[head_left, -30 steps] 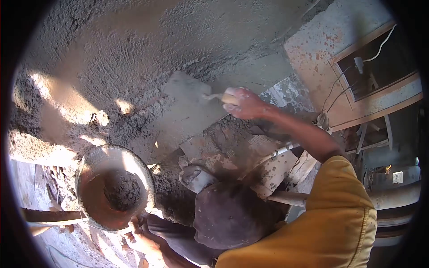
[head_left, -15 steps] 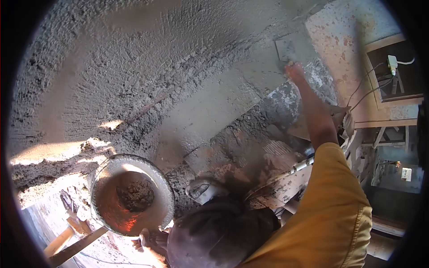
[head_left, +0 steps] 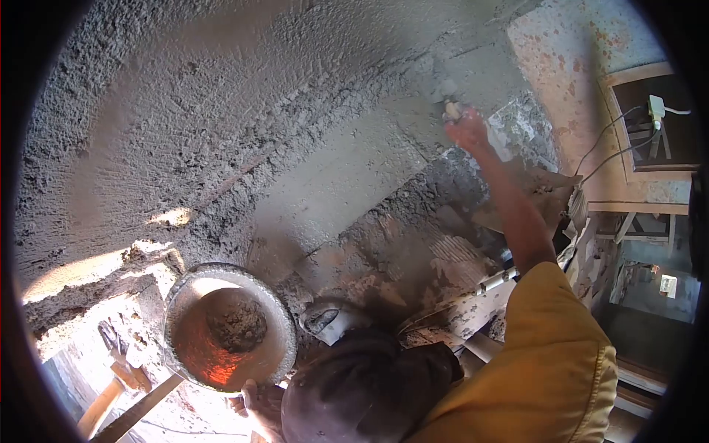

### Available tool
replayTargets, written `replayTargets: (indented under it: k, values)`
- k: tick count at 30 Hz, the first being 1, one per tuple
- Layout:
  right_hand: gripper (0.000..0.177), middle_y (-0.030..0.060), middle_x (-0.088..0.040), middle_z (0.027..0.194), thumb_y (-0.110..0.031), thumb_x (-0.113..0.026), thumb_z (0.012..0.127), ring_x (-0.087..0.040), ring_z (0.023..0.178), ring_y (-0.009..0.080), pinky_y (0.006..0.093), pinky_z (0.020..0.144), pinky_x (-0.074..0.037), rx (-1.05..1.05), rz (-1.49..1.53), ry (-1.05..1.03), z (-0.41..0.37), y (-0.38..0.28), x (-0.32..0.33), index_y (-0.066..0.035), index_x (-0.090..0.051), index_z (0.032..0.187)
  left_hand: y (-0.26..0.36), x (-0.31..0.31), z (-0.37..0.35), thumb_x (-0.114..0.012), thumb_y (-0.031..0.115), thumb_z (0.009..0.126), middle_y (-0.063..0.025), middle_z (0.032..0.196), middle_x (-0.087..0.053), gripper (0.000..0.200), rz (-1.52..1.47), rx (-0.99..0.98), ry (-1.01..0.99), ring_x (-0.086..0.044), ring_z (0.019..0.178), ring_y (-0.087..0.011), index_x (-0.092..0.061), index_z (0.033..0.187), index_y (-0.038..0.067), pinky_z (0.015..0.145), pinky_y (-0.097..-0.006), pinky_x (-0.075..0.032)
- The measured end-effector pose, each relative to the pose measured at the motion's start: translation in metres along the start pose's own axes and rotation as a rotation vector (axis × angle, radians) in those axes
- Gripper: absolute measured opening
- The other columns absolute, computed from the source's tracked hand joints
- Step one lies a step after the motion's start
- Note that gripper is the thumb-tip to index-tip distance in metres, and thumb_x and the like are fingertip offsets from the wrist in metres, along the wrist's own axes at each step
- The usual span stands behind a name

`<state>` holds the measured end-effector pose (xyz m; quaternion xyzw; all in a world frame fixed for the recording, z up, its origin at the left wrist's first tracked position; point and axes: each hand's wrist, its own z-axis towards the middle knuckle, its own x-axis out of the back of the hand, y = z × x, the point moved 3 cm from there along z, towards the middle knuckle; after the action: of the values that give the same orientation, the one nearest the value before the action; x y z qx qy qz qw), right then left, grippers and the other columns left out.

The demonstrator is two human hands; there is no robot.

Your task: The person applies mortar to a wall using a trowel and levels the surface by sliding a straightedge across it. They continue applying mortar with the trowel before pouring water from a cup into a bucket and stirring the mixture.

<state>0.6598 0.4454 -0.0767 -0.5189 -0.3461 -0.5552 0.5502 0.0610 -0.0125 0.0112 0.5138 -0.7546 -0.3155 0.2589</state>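
My right hand (head_left: 467, 131), at the end of a bare forearm and yellow sleeve, is closed around the pale handle of a plastering trowel (head_left: 451, 111). The trowel's blade lies against the wet grey mortar (head_left: 347, 177) on the wall; its outline is blurred and hard to make out. At the lower left, my left hand (head_left: 260, 404) grips the near rim of a round bucket (head_left: 286, 325). Inside the bucket sits a lump of grey mortar (head_left: 240, 325), with sunlight glowing reddish through its side. The lower part of my left hand is hidden by a dark cap (head_left: 354, 391).
Rough, freshly coated wall (head_left: 185, 111) fills the upper left, with a smoother band beside it. A hammer (head_left: 111, 391) and a wooden bar (head_left: 140, 413) lie below the bucket. On the right are a framed opening (head_left: 650, 118), a white plug (head_left: 655, 109) and hanging cables.
My right hand has moved left with the trowel along the mortar, and its handle now shows more clearly. The bucket and my left hand appear slightly further right and lower.
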Motion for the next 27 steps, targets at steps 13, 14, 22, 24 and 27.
replayTargets:
  k: [13,14,22,24,27]
  values:
    - [0.059,0.0246,-0.068,0.126,-0.04,-0.065,0.091,-0.056,0.133,0.0414,0.0456,0.11,-0.046,-0.212,0.062,-0.185,-0.033,-0.056,-0.02,-0.002,-0.059,0.135,0.018,-0.007,-0.049,-0.073,0.018,0.088,-0.0074,0.104,-0.058,0.04,0.15,-0.068,-0.027,-0.059,0.091,-0.0174,-0.051,0.119,0.008,0.079,-0.0329,-0.055]
    - [0.06,0.0251,-0.067,0.127,-0.039,-0.065,0.091,-0.057,0.131,0.0423,0.0459,0.11,-0.047,-0.152,-0.002,-0.226,-0.059,-0.066,-0.004,-0.001,-0.058,0.137,0.023,-0.012,-0.055,-0.074,0.018,0.087,-0.0076,0.104,-0.058,0.04,0.182,-0.065,-0.041,-0.059,0.09,-0.0173,-0.051,0.118,0.008,0.079,-0.0331,-0.055]
    - [0.072,0.0314,-0.058,0.138,-0.036,-0.069,0.087,-0.057,0.13,0.0455,0.0513,0.111,-0.046,-0.494,0.509,-0.371,-0.06,-0.074,0.011,0.0,-0.049,0.146,-0.009,0.041,-0.019,-0.071,0.018,0.088,-0.0125,0.097,-0.063,0.041,0.221,-0.261,0.014,-0.056,0.073,-0.0155,-0.05,0.118,0.0,0.06,-0.0306,-0.05]
    - [0.07,0.032,-0.058,0.137,-0.036,-0.07,0.086,-0.056,0.131,0.0452,0.0521,0.111,-0.045,-0.45,0.462,-0.348,-0.06,-0.08,-0.029,-0.001,-0.051,0.144,-0.002,0.026,-0.031,-0.068,0.015,0.089,-0.0114,0.093,-0.063,0.036,0.223,-0.273,-0.034,-0.054,0.065,-0.0135,-0.052,0.119,0.0,0.054,-0.0278,-0.046]
    - [0.066,0.0315,-0.059,0.137,-0.035,-0.07,0.085,-0.054,0.133,0.0441,0.0514,0.112,-0.044,-0.286,0.086,-0.418,-0.104,-0.178,0.015,-0.001,-0.054,0.14,0.027,-0.006,-0.071,-0.064,0.011,0.091,-0.0095,0.091,-0.064,0.03,0.335,-0.107,-0.055,-0.05,0.055,-0.0104,-0.058,0.119,0.0,0.048,-0.0244,-0.041]
